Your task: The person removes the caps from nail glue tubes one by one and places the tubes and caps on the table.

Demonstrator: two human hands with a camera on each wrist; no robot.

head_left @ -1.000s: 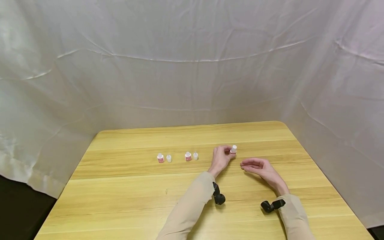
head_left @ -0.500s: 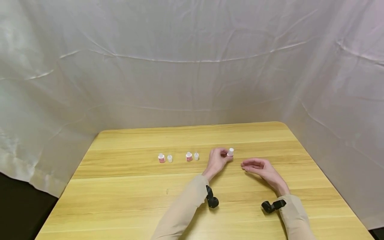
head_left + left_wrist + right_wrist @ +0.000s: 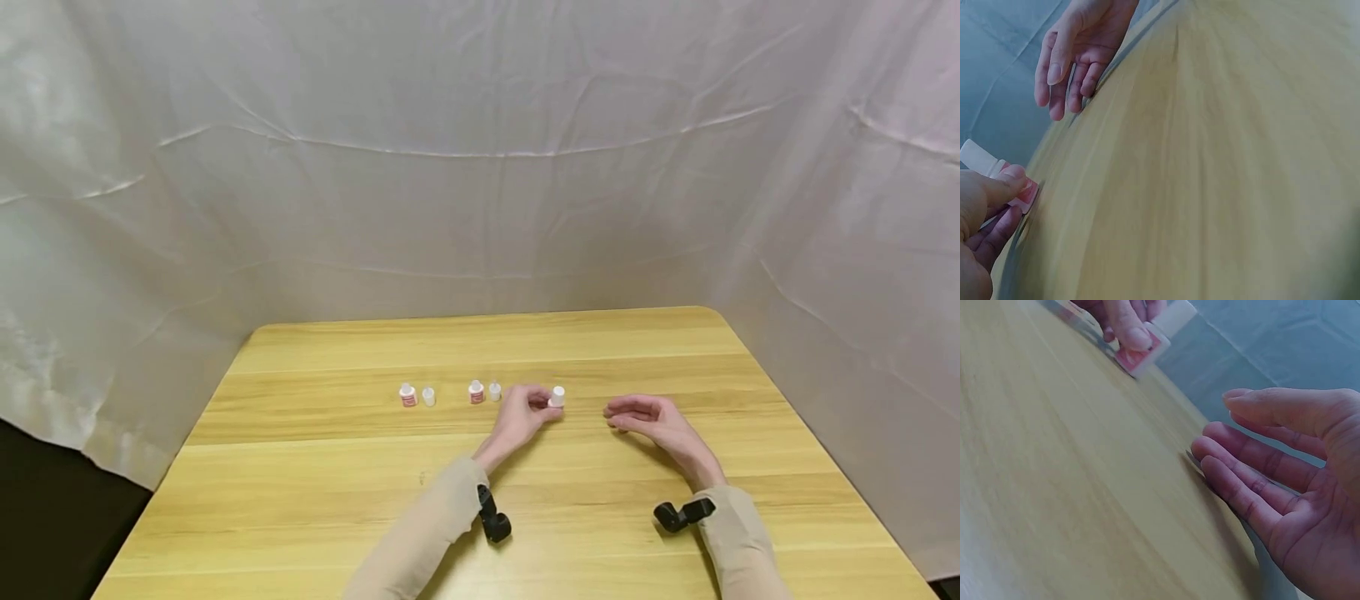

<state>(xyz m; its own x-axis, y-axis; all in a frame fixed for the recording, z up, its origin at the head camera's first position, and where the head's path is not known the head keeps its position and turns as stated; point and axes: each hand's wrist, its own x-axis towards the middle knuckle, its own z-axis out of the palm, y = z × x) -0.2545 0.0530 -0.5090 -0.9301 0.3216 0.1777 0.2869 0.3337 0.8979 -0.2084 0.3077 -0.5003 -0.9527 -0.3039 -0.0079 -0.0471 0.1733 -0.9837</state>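
White and smooth, with a cylindrical cap [image 3: 558,391], one bottle [image 3: 1159,341] was pinched between the left hand's [image 3: 519,417] thumb and fingers, at about nine o'clock from the right hand [image 3: 654,422], whose fingers were loosely bent, slightly spread. Streaked grain marked the wooden table [image 3: 570,533]. Right wrist view showed a pink label [image 3: 1137,357], mostly hidden in head view; that view showed two uncapped bottles [image 3: 476,393] [image 3: 408,396] at the held one's nine o'clock.

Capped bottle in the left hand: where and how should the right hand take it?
Probably by the sides of its white cap, coming from the right: the cap points upward, free, while the left hand pinches the bottle below it. The right hand is on that side.
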